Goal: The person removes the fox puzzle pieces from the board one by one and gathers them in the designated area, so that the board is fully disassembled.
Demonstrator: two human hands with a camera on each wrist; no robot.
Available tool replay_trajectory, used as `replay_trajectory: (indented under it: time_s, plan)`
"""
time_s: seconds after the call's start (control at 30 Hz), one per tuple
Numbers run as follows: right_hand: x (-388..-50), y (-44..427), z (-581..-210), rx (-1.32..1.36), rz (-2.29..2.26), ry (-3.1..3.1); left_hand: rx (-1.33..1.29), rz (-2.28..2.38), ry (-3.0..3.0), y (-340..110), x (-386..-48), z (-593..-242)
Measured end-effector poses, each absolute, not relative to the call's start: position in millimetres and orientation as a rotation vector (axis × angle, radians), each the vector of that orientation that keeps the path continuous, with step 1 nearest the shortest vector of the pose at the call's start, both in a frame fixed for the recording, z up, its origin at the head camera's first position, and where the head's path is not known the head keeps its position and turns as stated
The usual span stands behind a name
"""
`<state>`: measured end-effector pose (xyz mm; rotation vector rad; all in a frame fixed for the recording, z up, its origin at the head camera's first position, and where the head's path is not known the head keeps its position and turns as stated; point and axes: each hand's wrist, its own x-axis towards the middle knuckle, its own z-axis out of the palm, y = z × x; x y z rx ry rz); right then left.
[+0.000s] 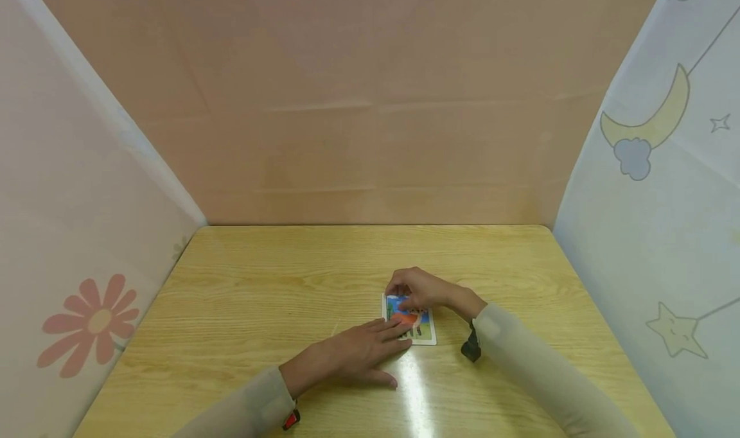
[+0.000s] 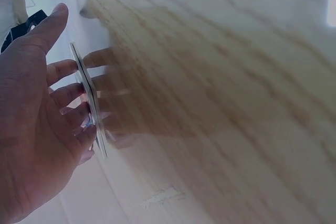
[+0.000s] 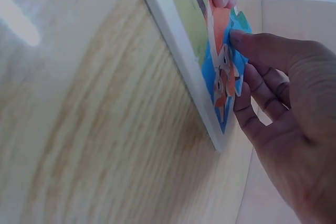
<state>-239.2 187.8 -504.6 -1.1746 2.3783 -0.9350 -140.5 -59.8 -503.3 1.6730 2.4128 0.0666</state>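
A small flat picture puzzle (image 1: 426,333) with a pale rim lies on the wooden table, right of its middle. Its picture shows an orange animal on blue and green. My left hand (image 1: 367,353) comes from the near left, its fairly straight fingers resting on the near part of the picture, thumb apart on the table side. At the far edge my right hand (image 1: 424,288) pinches a blue and orange puzzle piece (image 3: 224,69) between thumb and fingers. The left wrist view shows the puzzle edge-on (image 2: 90,95) beside the left fingers. Both hands cover much of the picture.
The wooden table (image 1: 260,264) has a bright light reflection near its front. A plain pinkish cloth (image 1: 370,104) hangs behind it. Patterned cloth walls stand left (image 1: 87,219) and right (image 1: 653,219). Each wrist wears a dark strapped device (image 1: 471,347).
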Motion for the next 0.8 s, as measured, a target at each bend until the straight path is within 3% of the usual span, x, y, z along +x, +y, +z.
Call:
replay_trajectory:
  time_s: [0.8]
  plan:
    - [-230.3,192.3,-514.2,-1.111,-1.040,2.390,1.682,0.046,2.404,-60.4,-142.1,-503.4]
